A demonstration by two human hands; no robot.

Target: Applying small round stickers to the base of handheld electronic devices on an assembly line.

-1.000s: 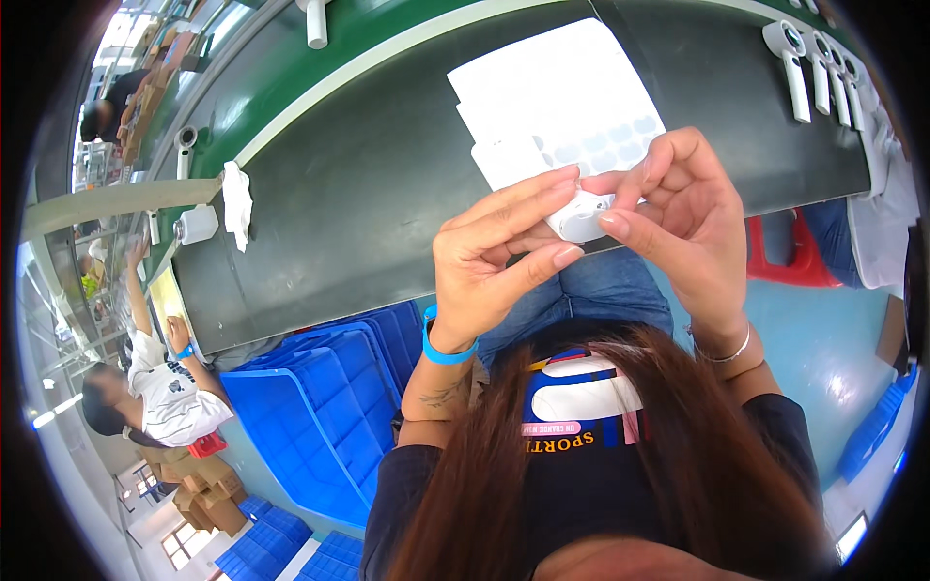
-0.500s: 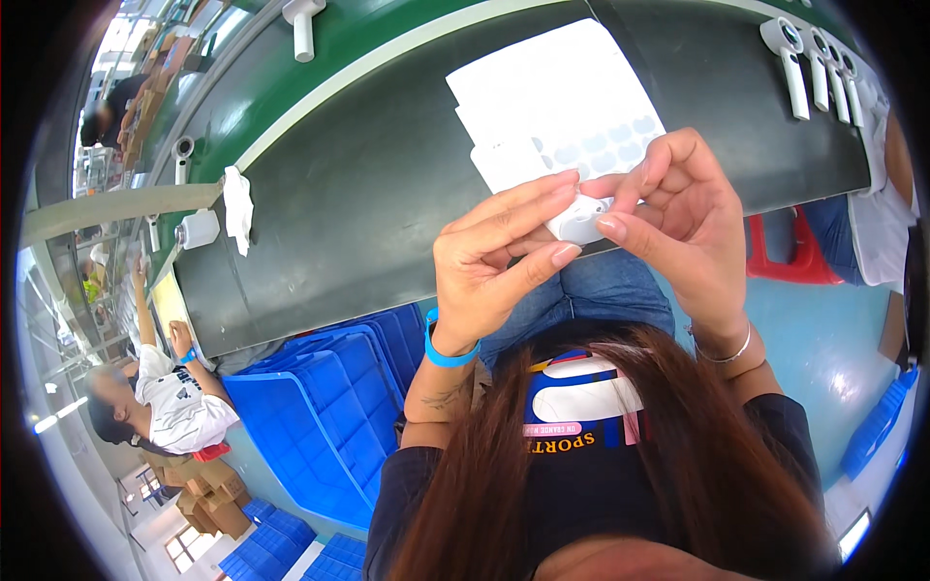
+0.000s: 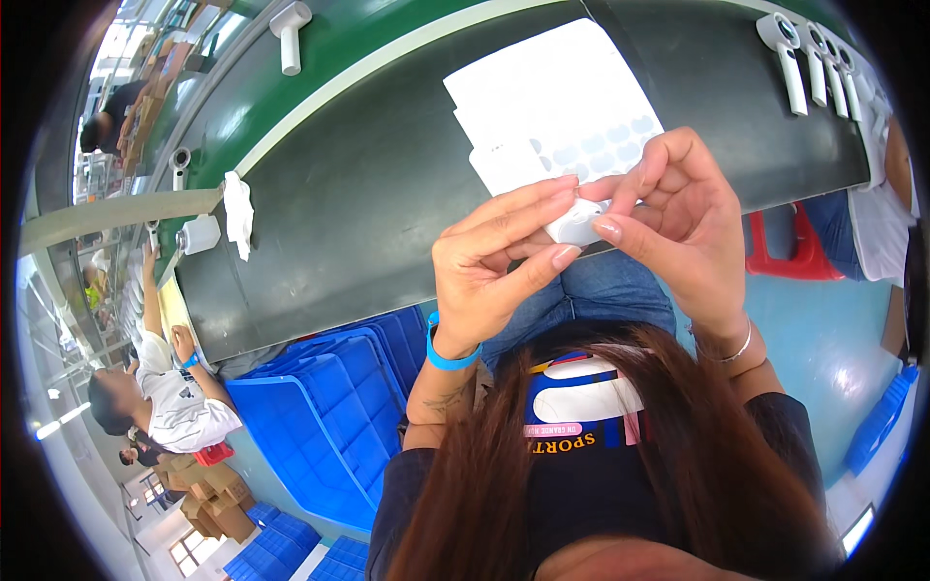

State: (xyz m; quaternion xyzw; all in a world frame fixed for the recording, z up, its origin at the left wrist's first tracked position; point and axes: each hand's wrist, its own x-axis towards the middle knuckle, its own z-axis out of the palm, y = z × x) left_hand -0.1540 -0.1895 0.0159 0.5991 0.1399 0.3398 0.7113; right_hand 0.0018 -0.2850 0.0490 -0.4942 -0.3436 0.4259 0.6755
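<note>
My left hand (image 3: 489, 257) grips a small white plastic part (image 3: 573, 224) with a rounded face, between thumb and fingers. The thumb and index finger of my right hand (image 3: 683, 218) close on the part's right edge, its other fingers curled. The part is held just over the near edge of the dark table mat (image 3: 349, 203). Beyond my hands lie white sheets (image 3: 552, 87), and rows of pale round stickers (image 3: 591, 145) show on the one nearest them. My fingers hide some of the part.
White round-headed handled devices (image 3: 790, 68) stand in a row at the far right. Another handled device (image 3: 290, 39) lies on the green belt (image 3: 363, 34). Crumpled white tissue (image 3: 237, 215) and a white device (image 3: 199, 234) are at left. Blue crates (image 3: 310, 426) stand below; a co-worker (image 3: 170, 392) sits at left.
The white part has tilted slightly in my fingers; its dark openings show less. The device on the green belt has shifted left. The co-worker's raised arm has moved a little.
</note>
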